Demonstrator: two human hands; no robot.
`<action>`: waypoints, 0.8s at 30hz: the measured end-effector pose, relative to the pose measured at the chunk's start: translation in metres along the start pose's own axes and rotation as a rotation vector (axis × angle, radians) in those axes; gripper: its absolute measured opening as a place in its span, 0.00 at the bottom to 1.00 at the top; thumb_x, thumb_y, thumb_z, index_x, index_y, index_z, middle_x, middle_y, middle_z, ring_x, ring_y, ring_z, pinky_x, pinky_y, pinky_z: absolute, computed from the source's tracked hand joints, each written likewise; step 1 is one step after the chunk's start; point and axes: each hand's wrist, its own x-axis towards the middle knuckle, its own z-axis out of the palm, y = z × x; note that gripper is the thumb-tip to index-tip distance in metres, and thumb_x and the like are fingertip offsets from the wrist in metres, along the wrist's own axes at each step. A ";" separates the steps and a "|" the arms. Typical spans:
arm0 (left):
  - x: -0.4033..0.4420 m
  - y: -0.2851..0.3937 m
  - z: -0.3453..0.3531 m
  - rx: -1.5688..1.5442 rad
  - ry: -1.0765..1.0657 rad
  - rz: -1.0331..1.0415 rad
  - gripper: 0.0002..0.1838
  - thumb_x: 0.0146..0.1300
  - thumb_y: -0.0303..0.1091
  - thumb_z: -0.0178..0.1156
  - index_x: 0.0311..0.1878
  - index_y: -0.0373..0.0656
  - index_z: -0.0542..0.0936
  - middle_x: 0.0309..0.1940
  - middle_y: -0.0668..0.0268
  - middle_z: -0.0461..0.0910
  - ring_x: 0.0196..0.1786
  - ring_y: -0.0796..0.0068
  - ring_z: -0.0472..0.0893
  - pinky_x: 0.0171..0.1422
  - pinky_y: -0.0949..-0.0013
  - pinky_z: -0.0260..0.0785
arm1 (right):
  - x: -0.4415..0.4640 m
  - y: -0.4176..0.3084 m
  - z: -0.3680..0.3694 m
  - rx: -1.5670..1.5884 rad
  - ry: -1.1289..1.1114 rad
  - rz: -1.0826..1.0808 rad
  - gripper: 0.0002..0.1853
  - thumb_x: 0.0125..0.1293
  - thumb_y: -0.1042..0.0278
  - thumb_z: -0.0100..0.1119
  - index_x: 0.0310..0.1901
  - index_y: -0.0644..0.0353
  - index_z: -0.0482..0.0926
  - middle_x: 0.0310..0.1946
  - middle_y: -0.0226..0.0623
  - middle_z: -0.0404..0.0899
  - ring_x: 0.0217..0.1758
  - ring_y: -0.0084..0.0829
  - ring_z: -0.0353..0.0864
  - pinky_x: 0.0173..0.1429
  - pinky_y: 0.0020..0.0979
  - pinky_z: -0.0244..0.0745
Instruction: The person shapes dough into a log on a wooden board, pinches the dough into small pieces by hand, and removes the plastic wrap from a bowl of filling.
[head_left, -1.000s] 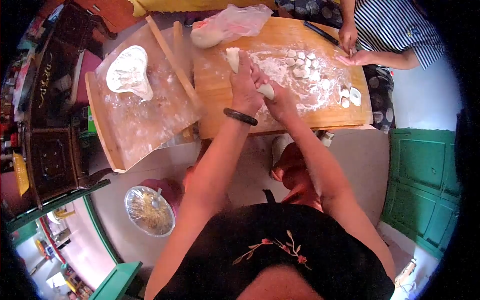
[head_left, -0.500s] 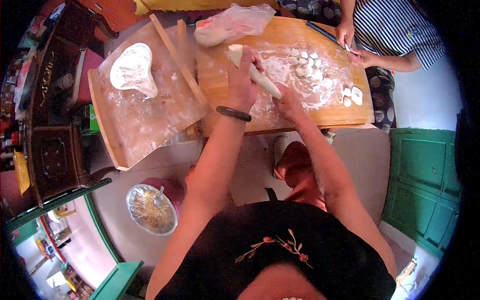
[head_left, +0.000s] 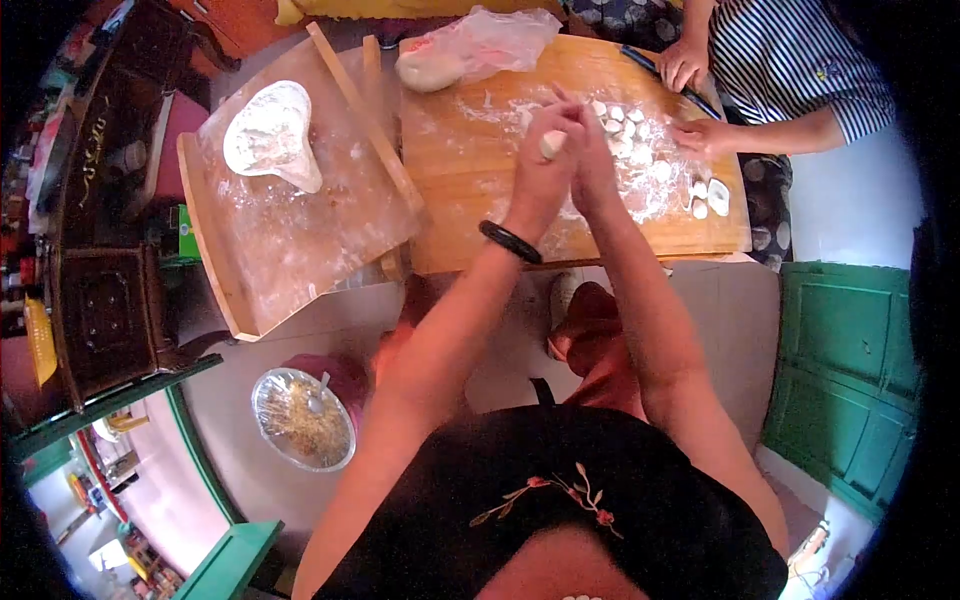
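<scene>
Over the wooden board, my left hand (head_left: 543, 165) is closed round a dough roll (head_left: 552, 145), whose pale end shows beside the thumb. My right hand (head_left: 593, 170) presses against it from the right, its palm turned toward the left hand. Most of the roll is hidden between the two hands. Small dough pieces (head_left: 622, 130) lie in flour just right of my hands. Farther right on the board are a few more pale pieces (head_left: 700, 208) and a flattened white one (head_left: 718, 197).
A co-worker's hands (head_left: 703, 137) are at the board's (head_left: 460, 215) right side, near a dark stick-like thing (head_left: 640, 58). A plastic bag (head_left: 510, 40) covers a dough lump (head_left: 428, 70) at the back. Flour (head_left: 270, 130) sits on the left board (head_left: 300, 250). A covered bowl (head_left: 305, 420) stands lower left.
My hands have come together and moved right; the dough roll, earlier stretched out between them, is now mostly hidden. The co-worker's hands have moved apart, one down toward the board.
</scene>
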 end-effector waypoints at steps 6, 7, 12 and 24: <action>0.023 0.014 -0.025 -0.276 0.155 -0.198 0.44 0.67 0.68 0.27 0.74 0.43 0.38 0.72 0.60 0.45 0.71 0.70 0.50 0.74 0.67 0.39 | -0.032 -0.001 0.041 -0.259 -0.159 -0.087 0.32 0.74 0.47 0.33 0.72 0.59 0.49 0.67 0.42 0.59 0.69 0.31 0.57 0.73 0.30 0.48; 0.032 0.011 -0.032 -0.237 0.226 -0.154 0.45 0.67 0.68 0.26 0.74 0.42 0.37 0.73 0.60 0.40 0.73 0.69 0.45 0.75 0.67 0.34 | -0.042 0.011 0.043 -0.234 -0.171 -0.153 0.33 0.74 0.45 0.31 0.72 0.59 0.48 0.68 0.43 0.57 0.71 0.32 0.54 0.73 0.30 0.46; 0.017 -0.004 -0.026 -0.247 0.108 -0.168 0.44 0.67 0.67 0.23 0.74 0.42 0.34 0.75 0.59 0.30 0.77 0.67 0.33 0.77 0.65 0.26 | 0.001 0.023 0.011 0.184 -0.211 0.033 0.34 0.74 0.44 0.28 0.72 0.61 0.47 0.72 0.42 0.47 0.73 0.36 0.52 0.74 0.33 0.45; 0.007 -0.023 -0.008 -0.186 -0.037 -0.180 0.42 0.68 0.65 0.25 0.74 0.44 0.38 0.74 0.60 0.41 0.74 0.66 0.44 0.76 0.66 0.35 | 0.002 0.011 0.013 0.256 -0.119 0.005 0.33 0.75 0.47 0.21 0.72 0.64 0.46 0.73 0.39 0.48 0.75 0.34 0.47 0.75 0.31 0.40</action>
